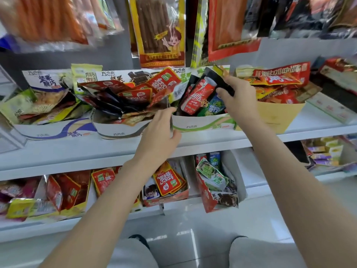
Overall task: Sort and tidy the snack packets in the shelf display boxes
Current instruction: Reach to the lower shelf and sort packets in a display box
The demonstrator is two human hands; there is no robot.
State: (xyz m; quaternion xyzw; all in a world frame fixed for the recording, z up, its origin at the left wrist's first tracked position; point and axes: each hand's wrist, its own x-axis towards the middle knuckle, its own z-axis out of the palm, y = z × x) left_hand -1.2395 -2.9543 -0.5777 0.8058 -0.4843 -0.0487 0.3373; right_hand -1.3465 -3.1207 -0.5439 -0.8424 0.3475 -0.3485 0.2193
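- So our right hand (238,99) has its fingers (224,93) curled round a glossy black packet (218,78), held just above the green-trimmed display box (202,124).
- Our left hand (160,130) pinches the thin cardboard wall between that box and the middle display box (116,130), thumb on one side, fingers on the other.
- Crinkly foil snack packets (135,91), mostly red, sit heaped in these cardboard boxes on the white shelf (212,140).
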